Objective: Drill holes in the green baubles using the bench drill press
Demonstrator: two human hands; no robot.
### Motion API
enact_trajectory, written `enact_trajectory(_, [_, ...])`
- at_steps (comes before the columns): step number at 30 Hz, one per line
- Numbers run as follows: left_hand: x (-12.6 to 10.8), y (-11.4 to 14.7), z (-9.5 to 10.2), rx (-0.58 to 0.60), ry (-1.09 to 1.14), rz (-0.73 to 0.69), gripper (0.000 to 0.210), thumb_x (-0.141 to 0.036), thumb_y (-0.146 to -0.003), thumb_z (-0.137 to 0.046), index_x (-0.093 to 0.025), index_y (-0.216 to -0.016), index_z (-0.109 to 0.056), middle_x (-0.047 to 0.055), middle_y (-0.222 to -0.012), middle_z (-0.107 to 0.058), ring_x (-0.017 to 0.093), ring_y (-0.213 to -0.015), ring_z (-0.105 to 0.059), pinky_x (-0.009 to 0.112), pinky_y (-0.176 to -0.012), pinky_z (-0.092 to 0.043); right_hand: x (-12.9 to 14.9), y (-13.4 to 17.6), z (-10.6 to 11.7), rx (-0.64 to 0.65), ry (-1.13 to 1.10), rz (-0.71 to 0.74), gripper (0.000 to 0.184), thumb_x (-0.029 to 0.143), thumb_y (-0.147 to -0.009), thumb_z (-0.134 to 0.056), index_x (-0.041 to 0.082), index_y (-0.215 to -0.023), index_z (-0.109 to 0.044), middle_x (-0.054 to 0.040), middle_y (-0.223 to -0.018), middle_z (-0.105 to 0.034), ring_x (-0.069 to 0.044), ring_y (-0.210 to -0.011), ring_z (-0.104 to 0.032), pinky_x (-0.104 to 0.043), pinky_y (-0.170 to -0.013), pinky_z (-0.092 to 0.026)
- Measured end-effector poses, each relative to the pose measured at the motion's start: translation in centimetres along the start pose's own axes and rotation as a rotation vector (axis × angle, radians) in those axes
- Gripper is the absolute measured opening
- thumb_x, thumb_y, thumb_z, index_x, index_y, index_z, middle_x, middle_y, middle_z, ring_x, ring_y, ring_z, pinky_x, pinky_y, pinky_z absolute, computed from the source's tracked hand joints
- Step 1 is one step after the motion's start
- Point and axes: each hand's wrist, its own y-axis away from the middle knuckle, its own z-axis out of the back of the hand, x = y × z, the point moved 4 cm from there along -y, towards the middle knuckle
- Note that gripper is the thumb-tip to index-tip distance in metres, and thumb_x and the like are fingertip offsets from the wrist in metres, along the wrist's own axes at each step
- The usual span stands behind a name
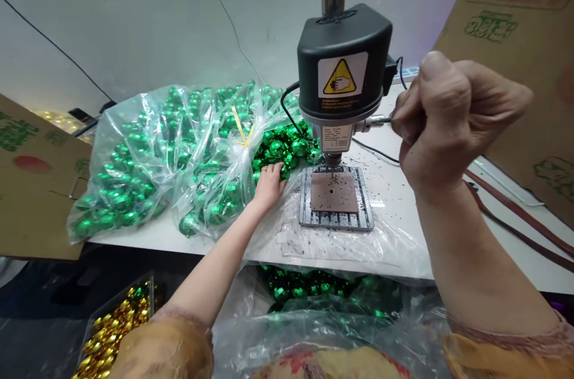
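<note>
Shiny green faceted balls (pixel 277 149) lie loose in a heap to the left of a small black bench drill press (pixel 345 62). My left hand (pixel 269 186) reaches onto the near side of this heap, fingers stretched out and touching the balls; its fingertips are partly hidden. My right hand (pixel 442 119) is closed in a fist around the feed lever (pixel 379 121) on the press's right side. Below the chuck (pixel 333 159), a brownish square plate (pixel 334 192) with a dark hole rests on the slotted metal base (pixel 365 219). No ball sits on that plate.
Clear plastic bags (pixel 147 152) full of green balls stand at left, one tied with yellow. Dark shavings dot the white table (pixel 394 211). Cardboard boxes (pixel 40 188) flank both sides. Below are gold balls (pixel 112 331) in a bin and more green balls (pixel 309 283) in plastic.
</note>
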Motion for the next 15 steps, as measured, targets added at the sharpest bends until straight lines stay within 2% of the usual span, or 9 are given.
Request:
enact_trajectory(3, [0.1, -0.9, -0.4, 0.015, 0.029, -0.010, 0.042, -0.008, -0.078, -0.076, -0.020, -0.115, -0.062, 0.010, -0.107, -0.060, 0.029, -0.102, -0.059, 0.047, -0.094, -0.050, -0.1, 0.0, 0.0, -0.001, -0.017, -0.002, 0.041, 0.018, -0.088, -0.063, 0.019, -0.048, -0.052, 0.0062, -0.041, -0.039, -0.003, -0.037, -0.032, -0.026, -0.042, -0.020])
enact_trajectory(6, [-1.4, 0.0, 0.0, 0.016, 0.284, -0.048, 0.043, -0.020, -0.081, -0.077, -0.024, -0.121, -0.060, 0.007, -0.111, -0.060, 0.023, -0.102, -0.061, 0.039, -0.091, -0.054, -0.3, 0.0, 0.0, -0.018, -0.049, 0.016, 0.041, 0.019, -0.087, -0.065, 0.019, -0.048, -0.051, 0.0063, -0.041, -0.037, -0.003, -0.037, -0.031, -0.027, -0.042, -0.019])
enact_trajectory(9, [-3.6, 1.3, -0.5, 0.168, 0.676, -0.062, 0.054, -0.035, -0.085, -0.075, -0.026, -0.133, -0.052, 0.007, -0.116, -0.064, 0.020, -0.104, -0.065, 0.036, -0.092, -0.055, -0.3, -0.1, 0.0, -0.002, -0.061, 0.031, 0.043, 0.022, -0.088, -0.065, 0.019, -0.048, -0.050, 0.0066, -0.040, -0.035, -0.003, -0.037, -0.031, -0.027, -0.042, -0.019])
enact_trajectory(11, [-4.6, 2.0, -1.3, 0.241, 0.827, -0.037, 0.059, -0.040, -0.084, -0.077, -0.024, -0.133, -0.050, 0.008, -0.117, -0.066, 0.020, -0.105, -0.066, 0.035, -0.093, -0.055, -0.3, -0.1, 0.1, 0.026, -0.038, 0.032, 0.044, 0.027, -0.089, -0.065, 0.019, -0.049, -0.050, 0.0065, -0.041, -0.036, -0.003, -0.038, -0.033, -0.027, -0.042, -0.023])
enact_trajectory(15, [-5.1, 2.3, -3.1, 0.258, 0.843, 0.002, 0.054, -0.043, -0.082, -0.079, -0.020, -0.125, -0.056, 0.009, -0.117, -0.068, 0.021, -0.103, -0.067, 0.034, -0.089, -0.056, -0.1, -0.1, 0.3, 0.053, 0.035, 0.024, 0.048, 0.036, -0.090, -0.064, 0.019, -0.048, -0.049, 0.0068, -0.040, -0.036, -0.002, -0.038, -0.033, -0.025, -0.042, -0.028])
